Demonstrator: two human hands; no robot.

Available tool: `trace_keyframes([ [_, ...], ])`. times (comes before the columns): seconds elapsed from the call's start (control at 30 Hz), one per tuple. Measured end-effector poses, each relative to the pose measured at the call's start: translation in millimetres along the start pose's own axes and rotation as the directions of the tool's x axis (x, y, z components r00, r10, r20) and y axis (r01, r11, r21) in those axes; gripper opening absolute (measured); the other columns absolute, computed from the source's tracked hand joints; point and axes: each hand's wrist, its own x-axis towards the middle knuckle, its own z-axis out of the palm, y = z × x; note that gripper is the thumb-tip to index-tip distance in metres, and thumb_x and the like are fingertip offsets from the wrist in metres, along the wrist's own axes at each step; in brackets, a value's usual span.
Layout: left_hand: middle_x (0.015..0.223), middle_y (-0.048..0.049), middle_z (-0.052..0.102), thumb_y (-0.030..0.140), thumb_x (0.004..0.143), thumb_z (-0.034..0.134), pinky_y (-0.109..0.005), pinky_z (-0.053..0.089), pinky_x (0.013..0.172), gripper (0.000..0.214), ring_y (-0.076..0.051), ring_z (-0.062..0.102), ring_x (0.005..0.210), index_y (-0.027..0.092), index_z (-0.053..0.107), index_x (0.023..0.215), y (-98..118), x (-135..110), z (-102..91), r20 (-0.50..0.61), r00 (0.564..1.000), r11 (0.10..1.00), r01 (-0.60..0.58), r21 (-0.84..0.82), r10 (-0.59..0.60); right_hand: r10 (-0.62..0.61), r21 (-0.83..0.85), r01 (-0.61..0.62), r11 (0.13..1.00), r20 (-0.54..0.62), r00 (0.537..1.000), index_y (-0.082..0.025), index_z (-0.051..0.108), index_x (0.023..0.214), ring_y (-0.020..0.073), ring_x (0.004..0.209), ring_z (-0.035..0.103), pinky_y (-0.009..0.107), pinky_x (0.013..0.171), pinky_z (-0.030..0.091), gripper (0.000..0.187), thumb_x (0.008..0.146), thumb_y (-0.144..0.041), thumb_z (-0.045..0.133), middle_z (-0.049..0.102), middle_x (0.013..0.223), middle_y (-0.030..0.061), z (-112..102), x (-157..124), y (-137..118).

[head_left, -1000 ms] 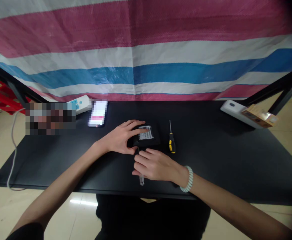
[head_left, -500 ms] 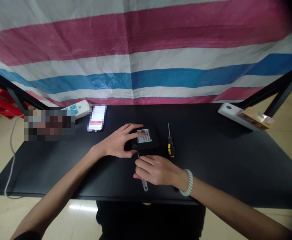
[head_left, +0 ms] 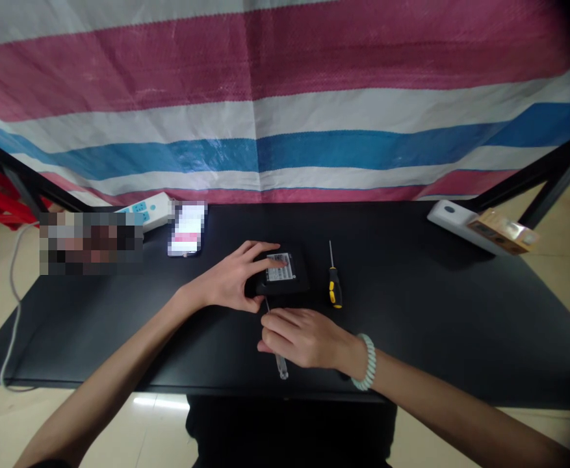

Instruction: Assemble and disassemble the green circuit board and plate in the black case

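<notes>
black box [head_left: 300, 278] flat mid-desk [head_left: 411, 312]. left hand [head_left: 236, 276] spread over it; best kept pressing firmly. right hand [head_left: 299, 338] at 5 o'clock of box, closed round clear-handled screwdriver [head_left: 282, 368], tip near box's 7 o'clock corner; steady, controlled grip seems wise. yellow-black screwdriver [head_left: 335, 290] at 3 o'clock. since second ago, clear handle angled further toward 5 o'clock.

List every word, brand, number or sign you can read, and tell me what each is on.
No text can be read.
White label on the black case: printed, but too small and blurred, and partly covered by the left hand.
Phone screen: pixelated, unreadable.
Carton at the right: dark markings, too blurred to make out.
</notes>
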Motion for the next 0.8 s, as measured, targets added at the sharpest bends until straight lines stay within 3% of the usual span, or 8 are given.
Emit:
trace_keyframes([
  [0.47, 0.165, -0.0116, 0.044, 0.024, 0.075, 0.077, -0.062, 0.041, 0.121, 0.086, -0.039, 0.044, 0.145, 0.031, 0.052, 0.157, -1.9, -0.9, -4.8, 0.048, 0.999, 1.000, 0.011, -0.008, -0.010, -0.007, -0.001, 0.007, 1.000, 0.005, 1.000, -0.017, 0.064, 0.083, 0.0129, 0.078, 0.063, 0.027, 0.074, 0.055, 0.026, 0.105, -0.029, 0.068, 0.066, 0.083, 0.0000, -2.2, 0.5, 2.6],
  [0.67, 0.166, -0.0109, 0.044, 0.024, 0.077, 0.078, -0.061, 0.043, 0.120, 0.086, -0.039, 0.046, 0.145, 0.031, 0.052, 0.159, -1.6, -3.4, -7.1, 0.051, 0.999, 0.999, 0.010, 0.033, -0.011, -0.077, -0.081, 0.075, 0.994, -0.018, 0.997, -0.020, 0.058, 0.075, 0.0134, 0.066, 0.052, 0.029, 0.057, 0.041, 0.034, 0.104, -0.035, 0.070, 0.057, 0.072, -0.0032, -4.5, 1.0, 5.7],
  [0.8, 0.166, -0.0095, 0.046, 0.022, 0.076, 0.078, -0.059, 0.045, 0.119, 0.087, -0.038, 0.048, 0.145, 0.033, 0.053, 0.158, 0.0, -2.9, -8.5, 0.054, 0.998, 0.999, 0.017, 0.042, -0.019, -0.058, -0.124, 0.052, 0.991, -0.044, 0.997, -0.021, 0.057, 0.071, 0.0142, 0.064, 0.049, 0.030, 0.057, 0.037, 0.034, 0.102, -0.029, 0.069, 0.054, 0.069, -0.0031, -7.1, -1.7, 8.2],
])
